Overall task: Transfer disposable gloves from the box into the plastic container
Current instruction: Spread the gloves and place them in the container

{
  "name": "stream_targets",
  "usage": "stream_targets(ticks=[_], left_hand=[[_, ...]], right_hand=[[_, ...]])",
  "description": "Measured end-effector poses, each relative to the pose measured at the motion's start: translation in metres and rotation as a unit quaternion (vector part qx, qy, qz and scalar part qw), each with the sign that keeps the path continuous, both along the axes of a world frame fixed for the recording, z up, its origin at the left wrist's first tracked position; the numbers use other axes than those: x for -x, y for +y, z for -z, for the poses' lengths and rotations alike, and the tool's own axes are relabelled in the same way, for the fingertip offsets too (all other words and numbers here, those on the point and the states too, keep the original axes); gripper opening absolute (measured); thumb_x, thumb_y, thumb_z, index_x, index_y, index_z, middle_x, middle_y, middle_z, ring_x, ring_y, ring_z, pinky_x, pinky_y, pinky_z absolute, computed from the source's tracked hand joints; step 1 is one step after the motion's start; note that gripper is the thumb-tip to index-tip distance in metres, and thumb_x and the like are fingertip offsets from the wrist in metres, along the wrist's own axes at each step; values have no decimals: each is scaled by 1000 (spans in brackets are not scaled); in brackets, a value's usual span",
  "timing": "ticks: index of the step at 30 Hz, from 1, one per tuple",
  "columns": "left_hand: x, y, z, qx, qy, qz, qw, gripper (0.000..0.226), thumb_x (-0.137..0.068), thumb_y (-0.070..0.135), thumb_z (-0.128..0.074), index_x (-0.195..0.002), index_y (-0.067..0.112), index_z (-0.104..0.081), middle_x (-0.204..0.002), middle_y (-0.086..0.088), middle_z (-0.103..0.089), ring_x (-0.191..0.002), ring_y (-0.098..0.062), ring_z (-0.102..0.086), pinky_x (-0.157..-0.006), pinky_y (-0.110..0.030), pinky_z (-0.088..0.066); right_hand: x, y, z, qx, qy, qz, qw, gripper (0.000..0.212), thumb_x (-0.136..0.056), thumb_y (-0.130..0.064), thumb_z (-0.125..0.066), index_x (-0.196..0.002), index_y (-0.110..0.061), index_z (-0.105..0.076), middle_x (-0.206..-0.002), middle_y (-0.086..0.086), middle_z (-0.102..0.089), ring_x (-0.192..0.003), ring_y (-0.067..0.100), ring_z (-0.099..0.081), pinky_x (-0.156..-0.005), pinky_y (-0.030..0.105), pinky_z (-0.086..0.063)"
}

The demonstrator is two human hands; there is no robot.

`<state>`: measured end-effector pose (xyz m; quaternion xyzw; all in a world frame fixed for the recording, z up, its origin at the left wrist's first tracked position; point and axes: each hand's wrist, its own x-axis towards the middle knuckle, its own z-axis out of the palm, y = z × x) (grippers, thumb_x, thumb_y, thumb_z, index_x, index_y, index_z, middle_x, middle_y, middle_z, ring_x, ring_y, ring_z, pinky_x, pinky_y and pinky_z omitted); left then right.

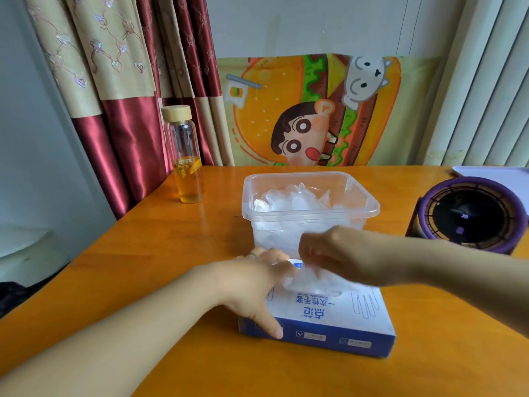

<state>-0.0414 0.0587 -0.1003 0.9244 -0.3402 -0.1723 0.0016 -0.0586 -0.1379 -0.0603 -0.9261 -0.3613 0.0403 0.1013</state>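
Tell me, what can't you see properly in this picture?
1. Head view: the box opening is hidden by the left hand, the right hand and a glove, so what is left inside cannot be told.
2. The right hand's fingertips are motion-blurred, so its grip is unclear.
3. The piled gloves in the plastic container are crumpled and clear, so they cannot be counted.
4. The purple device is cut off by the right edge, and its display is too small to read.
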Motion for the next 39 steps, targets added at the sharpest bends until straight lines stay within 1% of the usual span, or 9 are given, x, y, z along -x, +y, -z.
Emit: stream_targets(ticks=[4, 8, 13, 18, 22, 26, 32, 36, 39], left_hand=[[-4, 2, 2, -15, 10, 9, 1000, 105, -71, 60, -73, -149, 34, -8, -149, 16, -11, -139, -16, -16, -112, -35, -29], [-10, 7, -12, 125, 97, -7, 987, 92, -72, 59, -73, -146, 42, -20, -150, 20, -29, -134, -3, -34, -111, -24, -31], [-9, 12, -39, 410, 114, -106, 899, 75, -65, 74, -64, -127, 70, -23, -134, 32, -39, -126, 2, -43, -98, -21, -41], [-11, 5, -53, 537, 0, -160, 828, 130, -44, 82, -67, -147, 49, 4, -153, 21, -17, -138, -2, -22, -107, -29, -28], [-18, -8, -64, 508, -84, -111, 850, 62, -74, 54, -72, -130, 39, -49, -139, 20, -37, -120, 15, -37, -103, -19, -30], [-33, -18, -68, 524, -26, -110, 844, 23, -91, 34, -61, -83, 14, -69, -89, -6, -67, -85, -18, -63, -78, -34, -48], [-68, -21, -70, 529, 100, -218, 814, 11, -86, 12, -65, -87, 7, -75, -86, -1, -74, -79, -15, -72, -67, -19, -55], [-89, -25, -74, 472, 76, -278, 833, 6, -75, 19, -69, -70, 16, -71, -70, 3, -70, -69, -10, -67, -74, -27, -51], [-88, -32, -84, 406, 62, -257, 875, 11, -85, 26, -65, -84, 19, -73, -77, 8, -71, -74, -5, -66, -68, -20, -43]], right_hand=[[-11, -6, -41, -118, -135, 51, 983, 10, -97, -16, -46, -94, -21, -54, -84, -8, -59, -74, 9, -54, -67, 18, -41], [-19, -16, -65, -212, -155, 100, 960, 12, -97, -18, -47, -94, -13, -58, -90, -3, -63, -82, 9, -56, -73, 19, -42], [-21, -22, -61, -307, -2, 197, 931, 24, -98, -30, -48, -89, -13, -64, -72, -5, -60, -61, 2, -52, -58, 15, -40], [-21, -10, -42, -423, 217, 263, 840, 25, -97, -24, -49, -98, -6, -66, -83, 6, -62, -69, 11, -57, -58, 19, -47], [-19, -2, -31, -476, 327, 270, 771, 23, -97, -11, -47, -107, 3, -62, -94, 16, -62, -84, 24, -59, -85, 38, -51], [-23, -4, -30, -429, 272, 261, 821, 24, -98, -23, -47, -109, -7, -62, -95, 8, -72, -90, 23, -68, -90, 41, -52], [-13, -21, -47, -520, 32, 154, 840, 29, -92, -47, -49, -73, -34, -66, -120, -5, -63, -109, 4, -60, -97, 31, -46], [-1, -17, -53, -266, -46, 83, 959, 23, -80, -59, -57, -85, -40, -70, -148, -25, -29, -136, -9, -25, -102, 21, -29], [-13, -12, -46, -178, -132, 100, 970, 28, -85, -43, -64, -113, -43, -64, -145, -16, -39, -132, -2, -35, -109, 30, -31]])
